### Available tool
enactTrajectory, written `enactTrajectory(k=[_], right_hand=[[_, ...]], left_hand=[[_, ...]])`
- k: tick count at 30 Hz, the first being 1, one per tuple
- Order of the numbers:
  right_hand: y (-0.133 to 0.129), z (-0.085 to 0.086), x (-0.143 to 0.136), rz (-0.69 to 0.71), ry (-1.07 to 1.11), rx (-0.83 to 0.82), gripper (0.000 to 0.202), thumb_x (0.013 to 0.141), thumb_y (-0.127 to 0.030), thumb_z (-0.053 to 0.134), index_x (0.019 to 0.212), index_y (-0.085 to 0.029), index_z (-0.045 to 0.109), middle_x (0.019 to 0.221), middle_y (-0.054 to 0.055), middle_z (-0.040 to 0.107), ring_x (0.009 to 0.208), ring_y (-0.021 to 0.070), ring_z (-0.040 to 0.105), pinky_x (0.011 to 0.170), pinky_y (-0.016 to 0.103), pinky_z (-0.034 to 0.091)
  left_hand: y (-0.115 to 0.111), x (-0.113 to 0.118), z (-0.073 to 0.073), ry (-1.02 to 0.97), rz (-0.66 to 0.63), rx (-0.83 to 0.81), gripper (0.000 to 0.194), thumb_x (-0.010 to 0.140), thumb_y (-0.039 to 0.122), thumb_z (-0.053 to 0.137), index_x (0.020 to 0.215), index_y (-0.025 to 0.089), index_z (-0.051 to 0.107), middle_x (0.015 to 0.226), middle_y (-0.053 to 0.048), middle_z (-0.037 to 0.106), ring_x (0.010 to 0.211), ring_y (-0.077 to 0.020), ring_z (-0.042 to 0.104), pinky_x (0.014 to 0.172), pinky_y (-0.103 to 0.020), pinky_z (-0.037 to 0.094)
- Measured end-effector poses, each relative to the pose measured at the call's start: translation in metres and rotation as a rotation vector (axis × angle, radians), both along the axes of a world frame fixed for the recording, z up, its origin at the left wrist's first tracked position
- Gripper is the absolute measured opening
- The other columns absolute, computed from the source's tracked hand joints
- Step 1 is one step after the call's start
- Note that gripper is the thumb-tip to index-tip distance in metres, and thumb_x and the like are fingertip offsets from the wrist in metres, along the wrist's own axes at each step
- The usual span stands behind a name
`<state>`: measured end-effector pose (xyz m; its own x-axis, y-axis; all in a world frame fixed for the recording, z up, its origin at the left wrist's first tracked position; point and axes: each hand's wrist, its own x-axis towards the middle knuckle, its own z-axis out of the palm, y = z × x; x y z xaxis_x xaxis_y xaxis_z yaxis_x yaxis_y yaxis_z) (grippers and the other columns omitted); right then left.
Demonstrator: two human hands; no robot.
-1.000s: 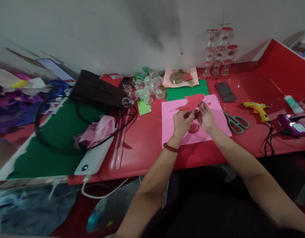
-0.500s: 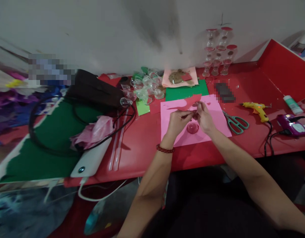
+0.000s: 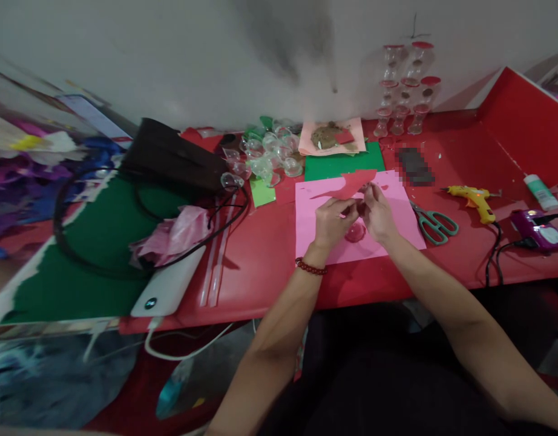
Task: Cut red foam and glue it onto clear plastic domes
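Above a pink sheet, my left hand and my right hand meet, fingers bent and pinched together. Something small and dark sits between the fingertips, too blurred and covered to name. Just below the fingers a clear, round plastic piece with a reddish look rests on the pink sheet. Behind my hands lies a cut piece of red paper. A beaded bracelet is round my left wrist.
Scissors, a yellow glue gun and a glue bottle lie to the right. Stacked plastic cups stand by the wall. Several clear cups, a black bag and a white power bank are left.
My left hand has shifted slightly right, nearer the round plastic piece, and its fingers have curled more. The camera view has moved a little.
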<state>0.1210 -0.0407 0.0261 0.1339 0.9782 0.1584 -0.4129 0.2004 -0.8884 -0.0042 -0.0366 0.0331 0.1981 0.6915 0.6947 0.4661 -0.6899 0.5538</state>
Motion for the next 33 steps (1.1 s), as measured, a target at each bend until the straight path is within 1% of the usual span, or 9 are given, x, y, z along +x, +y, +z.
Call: enactTrajectory(k=[4, 8, 11, 16, 19, 21, 27, 30, 33], right_hand=[[-0.001, 0.002, 0.001, 0.045, 0.05, -0.006, 0.049, 0.08, -0.069, 0.068, 0.1, -0.028, 0.052, 0.1, 0.0, 0.058, 0.072, 0.012, 0.055, 0.061, 0.027, 0.049], [-0.001, 0.003, 0.002, 0.084, 0.096, -0.036, 0.045, 0.08, -0.064, 0.071, 0.1, -0.027, 0.053, 0.097, 0.0, 0.06, 0.068, 0.0115, 0.054, 0.056, 0.026, 0.046], [0.0, 0.003, 0.004, 0.106, 0.132, -0.027, 0.042, 0.081, -0.061, 0.072, 0.096, -0.026, 0.054, 0.091, -0.001, 0.06, 0.064, 0.0107, 0.052, 0.055, 0.027, 0.045], [0.004, -0.001, 0.004, 0.081, 0.106, -0.019, 0.047, 0.08, -0.067, 0.071, 0.098, -0.026, 0.053, 0.093, -0.001, 0.059, 0.057, 0.0086, 0.047, 0.051, 0.027, 0.042], [0.004, -0.002, 0.003, 0.028, 0.022, -0.028, 0.049, 0.082, -0.07, 0.065, 0.103, -0.028, 0.052, 0.099, 0.0, 0.058, 0.058, 0.008, 0.047, 0.049, 0.026, 0.04], [0.003, -0.002, 0.002, 0.015, -0.038, -0.033, 0.05, 0.083, -0.071, 0.062, 0.103, -0.028, 0.05, 0.097, 0.0, 0.056, 0.058, 0.0077, 0.046, 0.05, 0.026, 0.04], [-0.004, 0.002, 0.0, -0.016, -0.164, -0.038, 0.055, 0.081, -0.074, 0.063, 0.104, -0.026, 0.049, 0.082, -0.003, 0.05, 0.059, 0.0078, 0.043, 0.055, 0.026, 0.041], [-0.004, 0.004, -0.002, -0.007, -0.117, -0.055, 0.054, 0.08, -0.075, 0.062, 0.102, -0.027, 0.048, 0.078, -0.004, 0.049, 0.058, 0.009, 0.044, 0.055, 0.026, 0.041], [-0.003, 0.006, -0.002, 0.022, -0.06, -0.042, 0.052, 0.08, -0.076, 0.061, 0.101, -0.029, 0.048, 0.082, -0.003, 0.052, 0.058, 0.0096, 0.046, 0.052, 0.027, 0.039]], left_hand=[[-0.002, 0.0, 0.004, 0.009, 0.075, -0.064, 0.012, 0.079, 0.016, 0.067, 0.073, 0.02, 0.077, 0.061, -0.001, 0.068, 0.059, -0.0121, 0.059, 0.062, -0.025, 0.049], [-0.004, 0.001, 0.007, -0.066, 0.073, -0.201, 0.013, 0.079, 0.019, 0.067, 0.067, 0.018, 0.075, 0.058, -0.001, 0.067, 0.057, -0.0126, 0.059, 0.061, -0.025, 0.048], [-0.004, 0.002, 0.01, -0.169, 0.005, -0.356, 0.021, 0.082, 0.024, 0.066, 0.063, 0.017, 0.073, 0.057, -0.002, 0.067, 0.055, -0.0126, 0.06, 0.056, -0.025, 0.048], [-0.002, -0.003, 0.013, -0.211, -0.138, -0.482, 0.016, 0.083, 0.023, 0.064, 0.086, 0.018, 0.079, 0.07, -0.003, 0.075, 0.059, -0.0125, 0.066, 0.059, -0.024, 0.054], [0.0, -0.007, 0.012, -0.117, -0.142, -0.474, 0.017, 0.083, 0.02, 0.064, 0.088, 0.019, 0.08, 0.067, -0.002, 0.075, 0.058, -0.0127, 0.067, 0.059, -0.023, 0.053], [0.001, -0.008, 0.011, -0.035, -0.132, -0.437, 0.017, 0.083, 0.018, 0.062, 0.085, 0.019, 0.079, 0.065, -0.002, 0.074, 0.058, -0.0129, 0.067, 0.059, -0.023, 0.053], [0.0, -0.007, 0.008, 0.159, -0.087, -0.137, 0.019, 0.082, 0.01, 0.06, 0.072, 0.019, 0.073, 0.074, -0.003, 0.075, 0.067, -0.0137, 0.067, 0.066, -0.026, 0.053], [0.0, -0.006, 0.006, 0.166, -0.027, -0.079, 0.016, 0.083, 0.012, 0.061, 0.077, 0.019, 0.074, 0.077, -0.005, 0.075, 0.068, -0.0146, 0.066, 0.068, -0.027, 0.053], [-0.001, -0.004, 0.005, 0.083, 0.006, -0.118, 0.015, 0.083, 0.013, 0.062, 0.081, 0.02, 0.074, 0.07, -0.003, 0.073, 0.065, -0.0138, 0.064, 0.066, -0.026, 0.052]])
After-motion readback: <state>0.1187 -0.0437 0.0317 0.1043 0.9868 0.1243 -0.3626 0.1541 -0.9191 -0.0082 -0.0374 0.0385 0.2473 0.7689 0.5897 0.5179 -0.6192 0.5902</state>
